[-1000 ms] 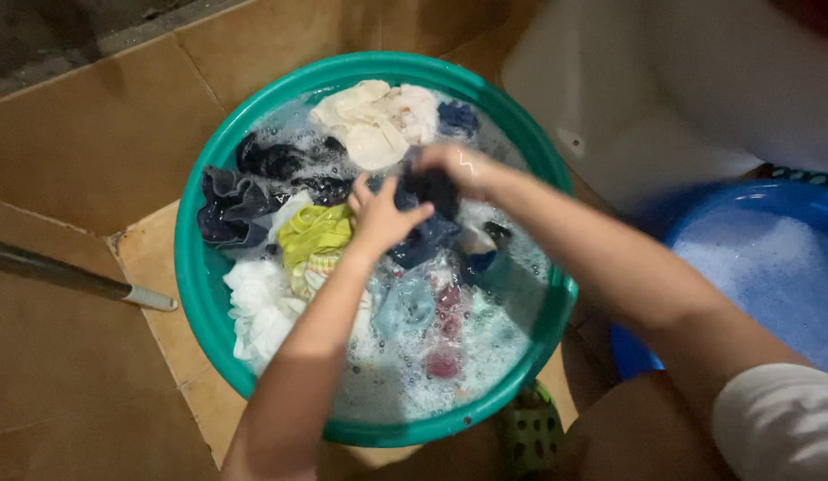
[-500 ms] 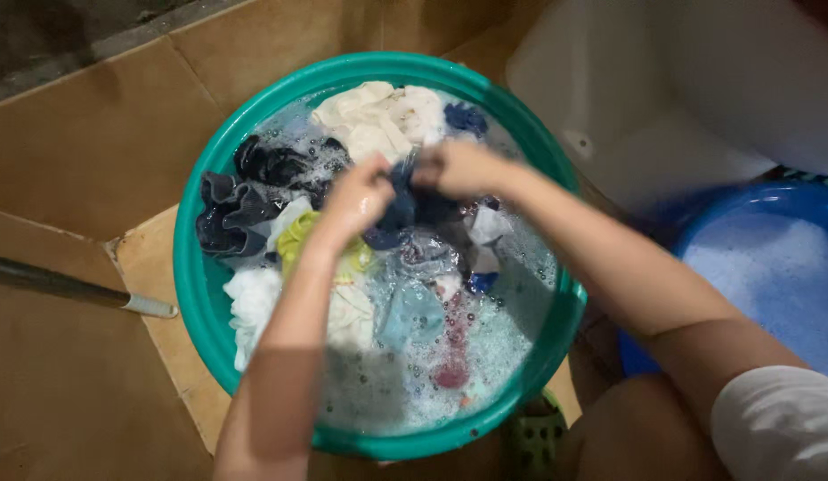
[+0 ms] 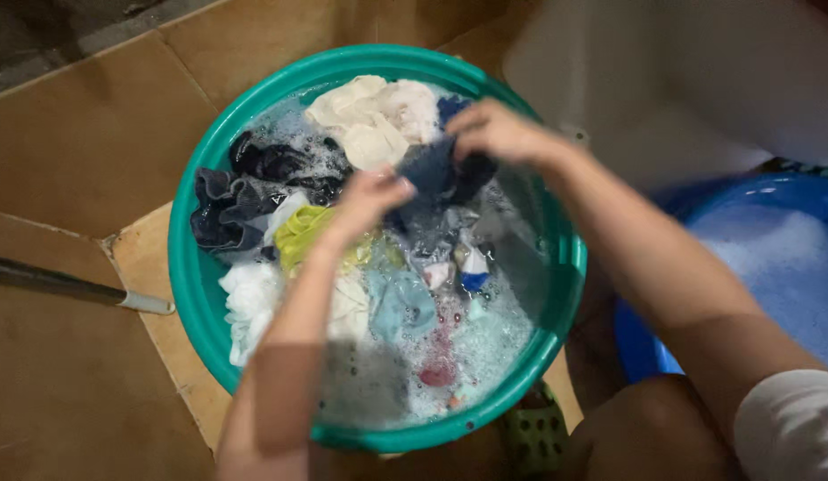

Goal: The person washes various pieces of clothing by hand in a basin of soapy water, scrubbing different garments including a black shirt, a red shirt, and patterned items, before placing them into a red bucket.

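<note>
So the green basin (image 3: 193, 294) sits on the tan tiled floor (image 3: 85, 142) and everything else is easiest to place off it. Way out to the left of the basin a grey pole with a white tip (image 3: 76, 289) lies across the floor. Inside the basin, against its left wall, there's a bunched dark grey garment (image 3: 223, 209), with a white cloth (image 3: 245, 298) below it toward the near rim and a yellow-green cloth (image 3: 298, 233) just inward from both. A cream cloth (image 3: 369, 116) is piled at the far side of the basin, and the near part is mostly suds and water with a light blue cloth (image 3: 398, 303) floating in it. Around the middle of the basin the left hand (image 3: 365, 198) is closed on the lower end of a dark blue garment (image 3: 436, 174), fingers curled tight around the fabric. Just right of that, toward the far right rim, the right hand (image 3: 494, 132) pinches the upper end of the same dark blue garment, so the piece is lifted a little above the suds, stretched between both hands. Outside the basin on the right there's a blue basin (image 3: 770, 258) full of foam, and a green slipper (image 3: 531, 432) is tucked under the green basin's near rim.
</note>
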